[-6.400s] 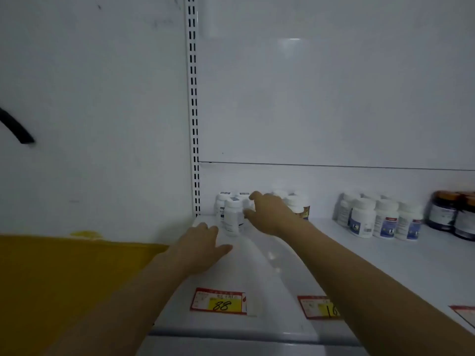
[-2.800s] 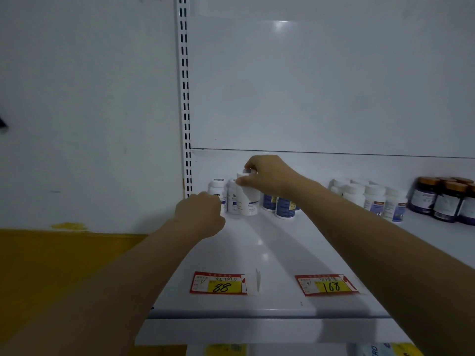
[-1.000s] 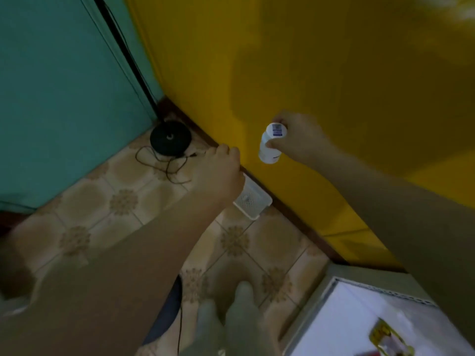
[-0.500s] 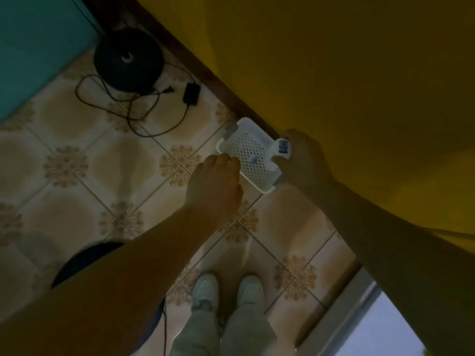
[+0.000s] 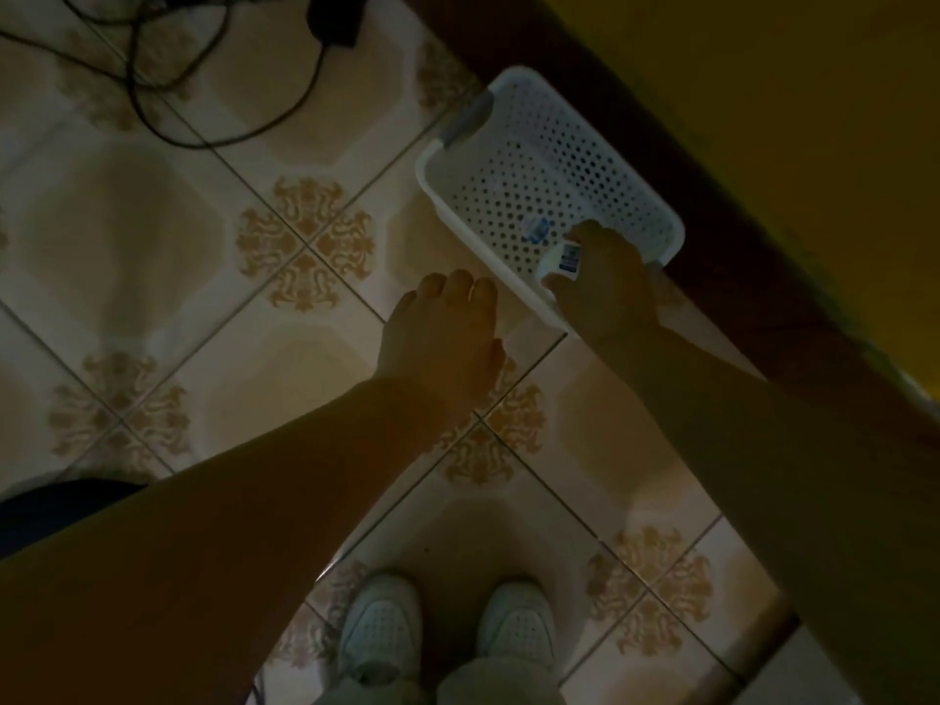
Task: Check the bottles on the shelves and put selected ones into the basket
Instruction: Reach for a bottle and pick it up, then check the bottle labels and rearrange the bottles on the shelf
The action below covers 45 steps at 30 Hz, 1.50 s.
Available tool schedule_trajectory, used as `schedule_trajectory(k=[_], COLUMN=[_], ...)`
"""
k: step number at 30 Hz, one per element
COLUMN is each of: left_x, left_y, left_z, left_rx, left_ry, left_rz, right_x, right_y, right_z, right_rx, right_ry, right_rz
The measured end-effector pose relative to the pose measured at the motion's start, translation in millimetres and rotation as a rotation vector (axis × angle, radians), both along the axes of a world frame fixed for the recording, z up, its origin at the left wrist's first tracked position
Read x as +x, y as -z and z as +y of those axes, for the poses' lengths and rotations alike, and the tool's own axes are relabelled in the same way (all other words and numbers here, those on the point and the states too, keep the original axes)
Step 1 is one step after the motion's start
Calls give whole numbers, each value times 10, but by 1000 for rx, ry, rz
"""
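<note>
A white perforated basket [image 5: 585, 124] lies on the tiled floor against the dark skirting of a yellow wall. My right hand [image 5: 605, 287] grips a small white bottle [image 5: 567, 258] with a blue-printed label, held over the basket's near end. A small blue-and-white item [image 5: 536, 229] lies on the basket's floor just beside the bottle. My left hand [image 5: 442, 338] hovers over the floor tiles left of the basket's near rim, holding nothing, fingers bent loosely downward.
A black cable [image 5: 213, 94] and a black plug adapter [image 5: 335, 15] lie on the floor at the top left. My two white shoes [image 5: 381, 628] stand at the bottom centre. A dark round object [image 5: 56, 506] sits at the left edge. The yellow wall [image 5: 763, 94] fills the top right.
The view has dropped closer to the floor. My right hand has carried the bottle from the basket's far edge down over its near end. My left hand stays beside the basket.
</note>
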<state>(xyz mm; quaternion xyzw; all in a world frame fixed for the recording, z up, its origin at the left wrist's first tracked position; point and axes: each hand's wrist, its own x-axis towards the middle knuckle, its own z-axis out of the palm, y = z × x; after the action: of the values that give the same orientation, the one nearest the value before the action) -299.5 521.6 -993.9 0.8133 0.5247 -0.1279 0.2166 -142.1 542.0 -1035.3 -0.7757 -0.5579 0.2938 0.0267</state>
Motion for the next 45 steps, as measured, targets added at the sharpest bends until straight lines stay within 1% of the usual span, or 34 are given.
schedule_trajectory(k=[5, 10, 13, 16, 20, 26, 28, 30, 33, 38, 41, 45], left_x=[13, 12, -13, -39, -98, -190, -208, -201, -176, -138, -129, -156], left_y=[209, 161, -43, -471, -1380, -3160, -3718, -4330, -5314, -6813, -7571, -8311], left_z=[-30, -57, -64, -62, 64, 422, 512, 595, 646, 530, 358, 58], left_rx=[1, -45, -44, -98, -81, -3, 44, 78, 121, 259, 330, 409], left_ry=[-12, -10, -9, -10, 25, -16, 6, 8, 0, 1, -5, -34], left_rz=[-26, 3, 20, 53, 117, 166, 177, 141, 107, 71, 46, 6], right_x=[28, 60, 42, 15, 27, 52, 8, -36, -67, -19, 3, -29], right_y=[240, 189, -40, -520, -1507, -3573, -4229, -4885, -5902, -7470, -8235, -9020], right_z=[-113, -124, -112, -116, -21, 375, 463, 510, 505, 393, 226, -186], right_rx=[-10, -30, -17, -28, -90, -167, -138, -89, -26, 74, 135, 210], right_ry=[16, -19, -88, -198, -373, -449, -493, -520, -527, -509, -506, -492], right_rz=[-9, -28, -71, -111, -211, -278, -306, -343, -411, -546, -596, -638])
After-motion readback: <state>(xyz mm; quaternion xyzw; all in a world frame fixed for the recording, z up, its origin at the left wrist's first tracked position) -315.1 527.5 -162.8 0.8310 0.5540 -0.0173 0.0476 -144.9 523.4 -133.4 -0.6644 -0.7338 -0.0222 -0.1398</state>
